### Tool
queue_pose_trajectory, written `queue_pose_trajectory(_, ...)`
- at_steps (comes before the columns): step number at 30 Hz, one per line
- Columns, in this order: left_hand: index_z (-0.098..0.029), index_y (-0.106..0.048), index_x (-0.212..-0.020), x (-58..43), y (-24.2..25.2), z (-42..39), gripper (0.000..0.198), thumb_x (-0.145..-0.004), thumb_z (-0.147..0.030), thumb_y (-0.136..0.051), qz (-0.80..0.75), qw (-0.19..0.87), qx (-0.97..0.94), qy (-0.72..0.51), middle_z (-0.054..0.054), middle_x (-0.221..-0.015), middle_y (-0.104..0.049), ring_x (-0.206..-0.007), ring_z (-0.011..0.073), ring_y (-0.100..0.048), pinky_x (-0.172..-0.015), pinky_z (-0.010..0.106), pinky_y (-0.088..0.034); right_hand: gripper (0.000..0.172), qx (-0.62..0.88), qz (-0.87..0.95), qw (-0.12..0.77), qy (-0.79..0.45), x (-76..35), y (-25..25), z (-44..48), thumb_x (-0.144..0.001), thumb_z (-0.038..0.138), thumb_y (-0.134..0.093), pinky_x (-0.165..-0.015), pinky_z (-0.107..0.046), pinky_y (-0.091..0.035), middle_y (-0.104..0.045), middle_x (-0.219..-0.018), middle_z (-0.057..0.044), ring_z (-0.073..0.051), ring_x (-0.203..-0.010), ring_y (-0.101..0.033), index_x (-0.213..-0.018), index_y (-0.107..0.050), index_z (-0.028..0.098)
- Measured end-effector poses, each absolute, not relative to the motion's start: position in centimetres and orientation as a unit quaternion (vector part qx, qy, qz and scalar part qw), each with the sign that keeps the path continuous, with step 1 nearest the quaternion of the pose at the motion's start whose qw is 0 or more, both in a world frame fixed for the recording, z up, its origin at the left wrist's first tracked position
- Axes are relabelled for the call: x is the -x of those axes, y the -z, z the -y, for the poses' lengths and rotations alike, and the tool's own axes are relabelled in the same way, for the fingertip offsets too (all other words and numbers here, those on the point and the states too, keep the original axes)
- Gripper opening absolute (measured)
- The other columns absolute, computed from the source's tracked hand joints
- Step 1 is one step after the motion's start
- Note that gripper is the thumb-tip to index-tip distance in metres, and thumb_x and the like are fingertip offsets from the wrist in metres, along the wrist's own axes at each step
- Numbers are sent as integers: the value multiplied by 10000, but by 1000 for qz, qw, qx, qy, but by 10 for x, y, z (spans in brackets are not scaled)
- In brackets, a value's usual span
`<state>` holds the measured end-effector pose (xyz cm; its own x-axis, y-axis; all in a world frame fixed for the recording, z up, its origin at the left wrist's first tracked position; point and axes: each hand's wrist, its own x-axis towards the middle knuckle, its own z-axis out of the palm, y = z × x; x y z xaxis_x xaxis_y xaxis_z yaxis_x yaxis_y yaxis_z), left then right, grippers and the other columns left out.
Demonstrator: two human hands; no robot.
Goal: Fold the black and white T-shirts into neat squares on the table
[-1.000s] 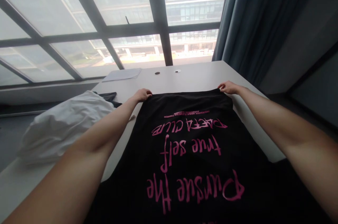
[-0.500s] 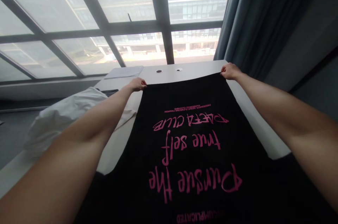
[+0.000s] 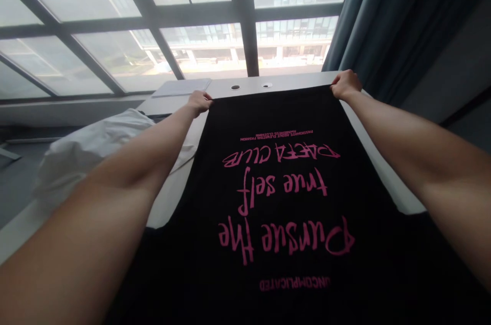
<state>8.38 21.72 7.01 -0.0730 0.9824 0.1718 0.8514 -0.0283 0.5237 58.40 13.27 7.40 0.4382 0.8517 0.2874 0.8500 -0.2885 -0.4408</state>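
A black T-shirt (image 3: 284, 202) with pink lettering stretches out before me, its print upside down from where I look. My left hand (image 3: 200, 103) pinches the far left corner of its hem. At the far right corner, my right hand (image 3: 346, 85) grips the hem in closed fingers. The far edge is drawn taut between both hands. Toward me the shirt widens at the sleeves, and its near end runs out of the picture at the bottom.
Beneath the shirt is a white table (image 3: 307, 79) with two round cable holes near its far edge. Crumpled white cloth (image 3: 92, 146) lies on the left, and papers (image 3: 180, 88) rest at the back left. Windows (image 3: 207, 44) stand behind, with a blue-grey curtain (image 3: 376, 23) at right.
The view has tipped downward slightly. Both hands still hold the hem corners, and the shirt's far edge looks straighter and tauter. More of the lowest line of print shows.
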Motion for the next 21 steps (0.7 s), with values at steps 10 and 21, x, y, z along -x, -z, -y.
queue_pose_trajectory(10,-108,-658,-1181,-99,-10,-203,366,-826,-179,-602,-686,41,-671,-279,130,-1188,-675,-1099,236,-617,-1011,332,-450,425,771,570,282,-10,-553,0,-118,-889,236,-605,-1035,-492,-437,-565,-1312,-199,-347,-1176,-573,-1292,-606,102)
queue_pose_trajectory(21,-285,-383,-1555,-170,9,-90,656,-992,-618,-325,-583,75,-805,-81,89,-1667,-228,-1534,378,-135,-1189,662,-81,552,722,659,201,-63,-454,15,-49,-1000,440,-398,-1190,-608,-156,-344,-1604,-185,-356,-1498,-225,-1444,-482,123)
